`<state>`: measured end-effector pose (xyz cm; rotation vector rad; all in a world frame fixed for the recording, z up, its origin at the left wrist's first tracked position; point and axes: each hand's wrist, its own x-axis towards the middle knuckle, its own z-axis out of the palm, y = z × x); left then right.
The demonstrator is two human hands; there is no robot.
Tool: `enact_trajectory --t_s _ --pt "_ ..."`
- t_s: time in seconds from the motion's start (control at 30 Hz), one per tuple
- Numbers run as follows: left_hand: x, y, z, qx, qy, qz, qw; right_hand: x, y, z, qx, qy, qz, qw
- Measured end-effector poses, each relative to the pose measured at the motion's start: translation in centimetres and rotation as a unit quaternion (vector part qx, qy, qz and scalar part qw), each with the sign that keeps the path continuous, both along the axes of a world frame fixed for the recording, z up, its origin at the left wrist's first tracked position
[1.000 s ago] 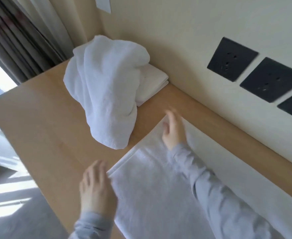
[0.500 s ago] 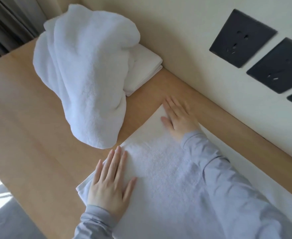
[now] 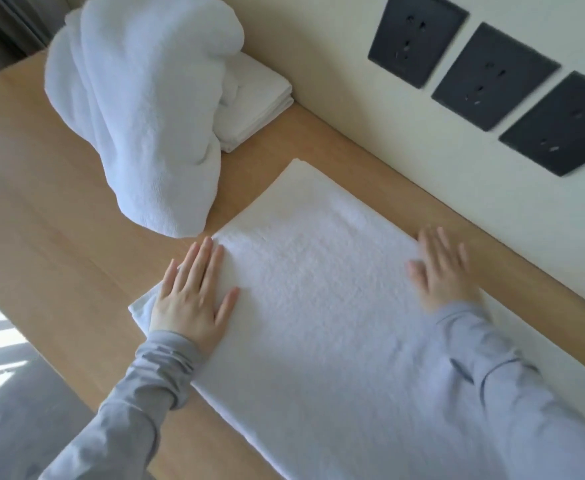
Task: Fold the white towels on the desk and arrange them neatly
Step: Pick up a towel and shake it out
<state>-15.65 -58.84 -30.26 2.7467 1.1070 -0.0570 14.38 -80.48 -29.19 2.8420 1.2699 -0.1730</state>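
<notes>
1. Seen from my remote station: both hands lie flat on a white bath towel (image 3: 318, 306) spread on the wooden worktop (image 3: 42, 220).
2. The left hand (image 3: 190, 299) has its grip apart. The fingers are straight and close together and the thumb is splayed. The palm presses the towel's left edge, and a towel corner pokes out just left of the wrist.
3. The right hand (image 3: 440, 268), slightly blurred, also has its grip apart. Its straight fingers press the towel's opposite edge, on the wall side.
4. The towel lies under and between both grips. It runs from a far corner beyond the fingertips back beneath the grey sleeves (image 3: 152, 386) towards me.
5. Just beyond the left fingertips sits a crumpled towel heap (image 3: 145, 116). Its lower end is very near the flat towel's edge, though I cannot tell whether they touch.
6. Behind the heap, and partly covered by it, a stack of folded towels (image 3: 260, 102) sits close to the cream wall (image 3: 318, 46).
7. Three dark wall sockets (image 3: 417, 39) run in a row on that wall, above and beyond the right grip.
8. A grey curtain (image 3: 4, 29) hangs far beyond the left grip.
</notes>
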Motion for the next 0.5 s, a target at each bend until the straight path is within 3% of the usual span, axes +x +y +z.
enact_trajectory --t_s 0.13,0.23,0.37,0.5 --pt "0.4 -2.0 0.6 -0.005 -0.009 0.041 0.999 -2.3 -0.2 0.5 0.037 -0.026 -0.037 0.998" --pt "2.0 -8.4 1.8 -0.032 -0.082 0.034 0.996 -10.5 0.6 0.4 0.128 -0.025 0.027 0.991" --pt "1.9 -15.4 1.6 -0.076 -0.049 -0.001 0.996 -20.3 -1.3 -1.0 0.095 0.008 0.149 0.984" --pt "0.4 -15.2 0.4 -0.039 -0.048 -0.015 0.998 -14.5 -7.3 -0.9 0.072 0.036 0.145 0.986"
